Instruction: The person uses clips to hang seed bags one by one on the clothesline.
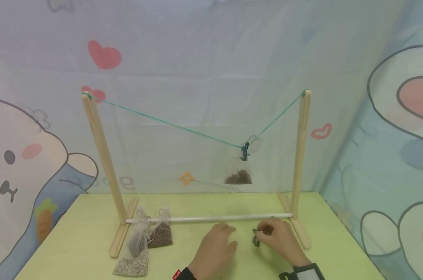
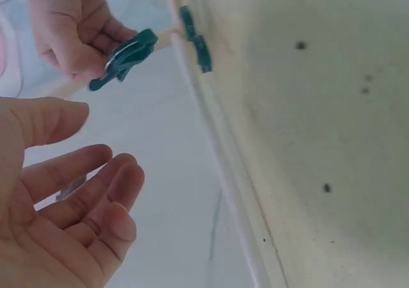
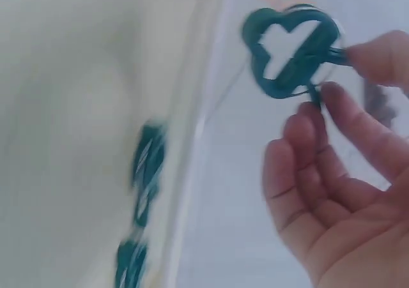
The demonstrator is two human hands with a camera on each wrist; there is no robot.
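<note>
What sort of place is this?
Probably an indoor play or practice corner: a yellow table holds a wooden frame strung with green string, before a cartoon-printed cloth.

A pale yellow-green bench (image 1: 74,233) spreads out in front of me. A wooden frame (image 1: 107,163) stands on it, with a white rod (image 1: 215,218) running low between its two feet. Toward my left lie two sheer bags: one with pale grains (image 1: 131,266) nearer me, one with dark brown bits (image 1: 160,235) just behind. Green clips (image 2: 202,53) lie near the rod's right end; small dark specks (image 2: 327,188) dot the surface.
</note>
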